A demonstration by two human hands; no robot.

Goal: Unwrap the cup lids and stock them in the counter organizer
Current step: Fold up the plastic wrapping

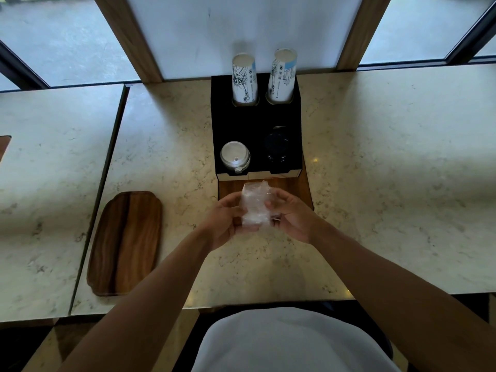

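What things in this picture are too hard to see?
- Head view: what's inside the crumpled plastic wrap; the left hand, right hand and wrap hide it.
- Black lids: too dark against the organizer to count.
- Cup print: too small to read.

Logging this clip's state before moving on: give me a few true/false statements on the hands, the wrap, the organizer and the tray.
1. Both hands, left hand and right hand, hold the plastic wrap. True.
2. The organizer holds two cup stacks at the back. True.
3. The white lids sit in the front right slot. False: front left; black lids are on the right.
4. The wooden tray lies right of the organizer. False: it lies to the left.
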